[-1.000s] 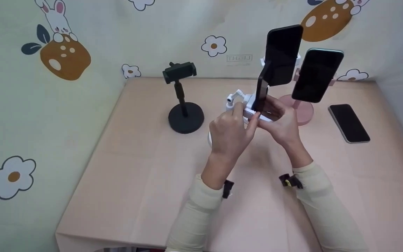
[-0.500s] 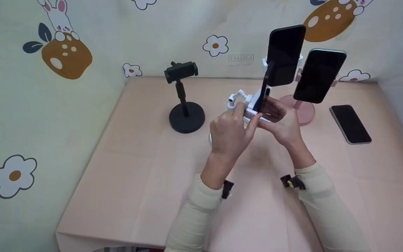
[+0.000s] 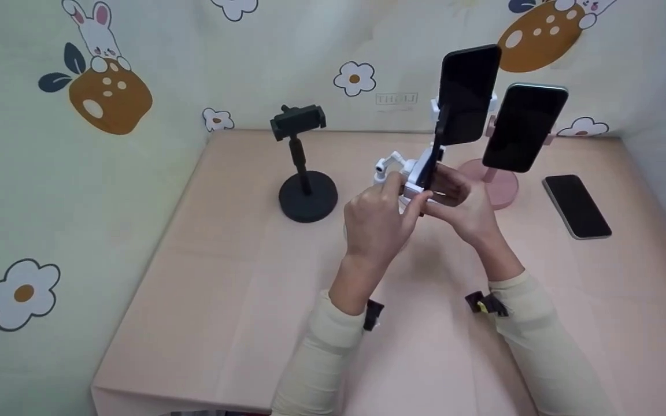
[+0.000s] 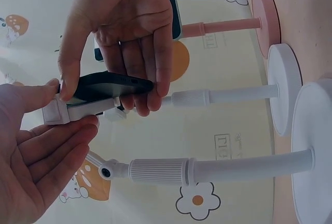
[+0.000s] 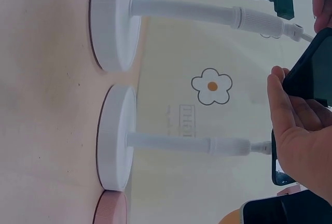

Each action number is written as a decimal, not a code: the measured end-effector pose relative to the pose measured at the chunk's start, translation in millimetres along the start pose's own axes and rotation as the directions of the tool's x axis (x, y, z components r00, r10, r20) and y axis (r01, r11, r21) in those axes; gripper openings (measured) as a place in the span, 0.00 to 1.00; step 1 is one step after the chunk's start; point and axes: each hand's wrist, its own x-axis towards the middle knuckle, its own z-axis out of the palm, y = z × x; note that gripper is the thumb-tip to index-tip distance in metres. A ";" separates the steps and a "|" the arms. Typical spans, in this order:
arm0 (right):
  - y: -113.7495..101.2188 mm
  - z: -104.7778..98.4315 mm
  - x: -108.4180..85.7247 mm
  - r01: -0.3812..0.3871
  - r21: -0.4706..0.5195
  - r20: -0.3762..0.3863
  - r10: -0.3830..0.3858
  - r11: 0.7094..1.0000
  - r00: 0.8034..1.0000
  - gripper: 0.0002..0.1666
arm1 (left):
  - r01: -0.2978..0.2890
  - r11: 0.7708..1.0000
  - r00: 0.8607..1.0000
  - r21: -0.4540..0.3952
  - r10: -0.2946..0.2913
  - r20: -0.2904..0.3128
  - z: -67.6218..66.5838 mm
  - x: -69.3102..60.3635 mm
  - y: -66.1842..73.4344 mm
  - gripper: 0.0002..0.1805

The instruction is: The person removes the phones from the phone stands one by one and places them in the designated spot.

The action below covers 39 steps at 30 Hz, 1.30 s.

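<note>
A dark phone (image 3: 432,156) stands almost edge-on at the white clamp (image 3: 415,180) of a white stand. The left hand (image 3: 374,222) grips the clamp's near end between thumb and fingers. From the right, the right hand (image 3: 467,208) holds the phone, thumb at its near end and fingers along its far side. In the left wrist view the phone (image 4: 111,85) lies against the white clamp (image 4: 85,111), between the left hand (image 4: 39,156) and the right hand (image 4: 124,32). The right wrist view shows the phone (image 5: 314,73) over the right hand's fingers (image 5: 290,105).
Behind the hands, a phone (image 3: 469,92) sits in a white stand, and another (image 3: 525,127) in a pink stand (image 3: 500,188). A loose phone (image 3: 577,206) lies at the right. At the left stands a black phone stand (image 3: 308,197) with its holder empty.
The held phone has turned to a more edge-on angle and sits closer to the white clamp. Both hands keep their places with small shifts.
</note>
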 end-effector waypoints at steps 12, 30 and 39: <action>-1.3 -0.3 -1.5 -0.018 -0.013 0.031 0.019 1.000 0.999 0.39 | 0.015 0.999 0.999 -0.030 -0.014 0.037 -1.4 -1.0 -1.5 0.22; -0.7 0.4 -6.2 -0.013 0.021 0.052 0.012 1.000 0.999 0.38 | 0.014 0.994 0.997 -0.107 -0.006 0.074 0.8 -5.5 -4.6 0.23; -0.7 -0.9 -8.0 -0.019 -0.011 0.055 0.020 1.000 0.998 0.39 | 0.034 0.986 0.995 -0.166 -0.018 0.097 -0.6 -6.4 -6.6 0.24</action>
